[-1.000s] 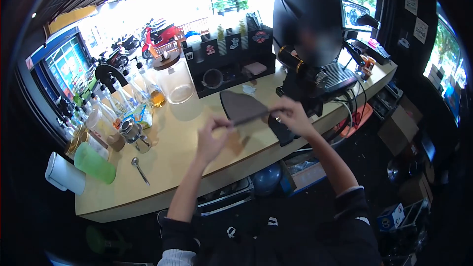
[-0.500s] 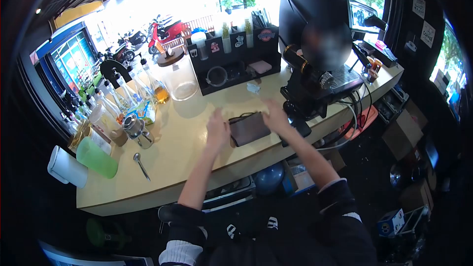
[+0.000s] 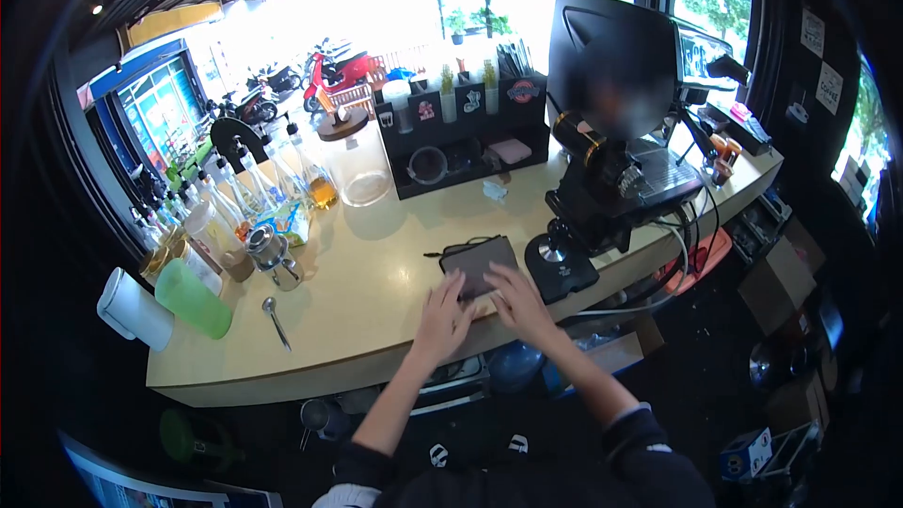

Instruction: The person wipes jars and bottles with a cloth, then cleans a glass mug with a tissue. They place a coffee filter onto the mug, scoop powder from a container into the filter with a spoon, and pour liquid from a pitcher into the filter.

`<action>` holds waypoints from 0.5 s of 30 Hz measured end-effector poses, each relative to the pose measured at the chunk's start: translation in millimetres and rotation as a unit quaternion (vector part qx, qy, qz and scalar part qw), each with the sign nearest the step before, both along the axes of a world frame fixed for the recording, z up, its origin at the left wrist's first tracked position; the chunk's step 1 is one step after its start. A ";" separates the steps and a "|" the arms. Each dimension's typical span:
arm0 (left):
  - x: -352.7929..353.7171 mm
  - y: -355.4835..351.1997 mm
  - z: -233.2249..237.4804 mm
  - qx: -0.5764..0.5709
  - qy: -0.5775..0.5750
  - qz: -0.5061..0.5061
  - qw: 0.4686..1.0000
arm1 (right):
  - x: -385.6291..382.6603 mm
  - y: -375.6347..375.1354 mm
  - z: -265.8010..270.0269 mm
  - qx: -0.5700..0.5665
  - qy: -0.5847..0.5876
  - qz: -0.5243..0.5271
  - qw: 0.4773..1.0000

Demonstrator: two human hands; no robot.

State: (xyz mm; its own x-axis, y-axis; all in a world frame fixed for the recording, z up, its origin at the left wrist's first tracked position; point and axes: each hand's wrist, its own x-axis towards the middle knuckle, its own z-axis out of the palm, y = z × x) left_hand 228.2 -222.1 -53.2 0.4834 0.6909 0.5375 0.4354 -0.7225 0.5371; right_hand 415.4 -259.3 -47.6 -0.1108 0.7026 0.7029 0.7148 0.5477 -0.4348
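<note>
Fingers (image 3: 452, 282) spread on a folded grey-brown cloth (image 3: 482, 254)

Both hands lie palm-down at the near side of the cloth, which rests flat close to the front edge of the bench (image 3: 362, 320). On the left hand (image 3: 438, 327) the fingers stand loosely apart over the cloth's near left part; on the right hand (image 3: 523, 309) they fan over its near right part. Neither hand is clamped on anything; how firmly they press, I cannot tell. A thin black cord (image 3: 440, 252) shows along the cloth's far left edge.

Just right of the cloth is a black tamping mat (image 3: 567, 280) with a tamper (image 3: 552, 249) on it, in front of the espresso machine (image 3: 607, 174). Behind the cloth lies a crumpled white tissue (image 3: 495, 190), near a black cup organizer (image 3: 381, 146). Well to the left are a spoon (image 3: 274, 315) and a metal pot (image 3: 273, 259).
</note>
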 end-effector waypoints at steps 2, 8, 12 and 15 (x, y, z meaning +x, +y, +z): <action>-20.5 -36.3 -12.6 -0.004 -0.082 0.025 0.996 | 6.6 -34.5 -23.5 -0.065 0.066 0.037 0.995; -95.5 -114.7 -152.3 -0.254 -0.134 0.172 0.942 | 61.2 -168.3 -213.0 -0.395 0.256 -0.110 0.875; -158.6 -166.9 -311.2 -0.345 -0.055 0.193 0.917 | 100.0 -335.7 -350.8 -0.576 0.224 -0.285 0.732; -170.6 -189.2 -405.9 -0.530 0.055 0.205 0.821 | 103.4 -411.1 -356.5 -0.656 0.306 -0.342 0.599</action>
State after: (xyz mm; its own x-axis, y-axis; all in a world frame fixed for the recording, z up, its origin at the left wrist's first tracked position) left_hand 57.6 -411.4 -459.1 0.0989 0.8594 -0.5017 0.6130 0.3445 0.7110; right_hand 518.8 -670.4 -404.0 0.5147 0.4289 -0.7424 0.0629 -0.8824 -0.4663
